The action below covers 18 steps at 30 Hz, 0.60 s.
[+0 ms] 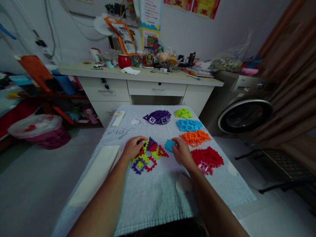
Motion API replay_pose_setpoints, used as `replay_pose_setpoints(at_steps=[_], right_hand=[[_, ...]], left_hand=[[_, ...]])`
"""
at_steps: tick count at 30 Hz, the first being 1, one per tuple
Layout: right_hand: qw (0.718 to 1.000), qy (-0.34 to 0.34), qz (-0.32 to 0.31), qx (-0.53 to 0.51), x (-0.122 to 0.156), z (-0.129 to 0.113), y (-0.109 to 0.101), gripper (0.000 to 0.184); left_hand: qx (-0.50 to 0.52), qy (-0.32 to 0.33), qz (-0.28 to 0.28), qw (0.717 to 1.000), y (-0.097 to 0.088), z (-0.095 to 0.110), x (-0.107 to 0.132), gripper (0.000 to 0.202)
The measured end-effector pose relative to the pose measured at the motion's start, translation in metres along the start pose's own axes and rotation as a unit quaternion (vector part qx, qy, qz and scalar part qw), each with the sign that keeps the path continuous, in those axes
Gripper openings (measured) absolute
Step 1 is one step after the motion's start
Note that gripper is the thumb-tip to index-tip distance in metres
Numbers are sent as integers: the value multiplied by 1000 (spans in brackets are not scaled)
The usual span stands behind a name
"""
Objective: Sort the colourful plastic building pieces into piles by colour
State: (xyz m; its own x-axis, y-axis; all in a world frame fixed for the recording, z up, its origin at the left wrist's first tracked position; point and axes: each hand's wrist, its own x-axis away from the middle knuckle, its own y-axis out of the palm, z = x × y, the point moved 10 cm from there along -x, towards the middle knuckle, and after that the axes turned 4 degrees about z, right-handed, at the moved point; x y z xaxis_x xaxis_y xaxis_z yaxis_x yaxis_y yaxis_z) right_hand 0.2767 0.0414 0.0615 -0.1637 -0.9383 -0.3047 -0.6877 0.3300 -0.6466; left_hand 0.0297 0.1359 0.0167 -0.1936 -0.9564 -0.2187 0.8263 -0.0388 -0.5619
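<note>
At centre frame the left hand clenched the joined plastic pieces, apparently steadying them, while the right hand pinched a blue piece in its fingers beside colour-sorted piles.

The left hand and right hand are showing bare, the left forearm and right forearm are going uncovered, and dark clothing, too dim to make out, is showing between them.
</note>
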Motion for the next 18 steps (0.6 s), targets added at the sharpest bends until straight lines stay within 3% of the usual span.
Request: replay_pose_setpoints(at_steps=[4,7,10,15,18], right_hand=[[1000,7,13,-4,-38,10,-39,33],[995,73,65,-19,-80,41,-80,29],[980,164,93,-60,-118,82,-106,23],[947,280,125,-94,-148,137,-119,18],[948,284,124,-72,-155,152,-118,10]], left_hand=[[-1,5,-6,1000,3,-4,-1,35],[0,10,-5,1000,3,-4,-1,35],[1,8,4,1000,0,-1,1,34],[4,-6,16,1000,-3,-3,1,35],[2,-10,18,1000,-3,-5,1,36]])
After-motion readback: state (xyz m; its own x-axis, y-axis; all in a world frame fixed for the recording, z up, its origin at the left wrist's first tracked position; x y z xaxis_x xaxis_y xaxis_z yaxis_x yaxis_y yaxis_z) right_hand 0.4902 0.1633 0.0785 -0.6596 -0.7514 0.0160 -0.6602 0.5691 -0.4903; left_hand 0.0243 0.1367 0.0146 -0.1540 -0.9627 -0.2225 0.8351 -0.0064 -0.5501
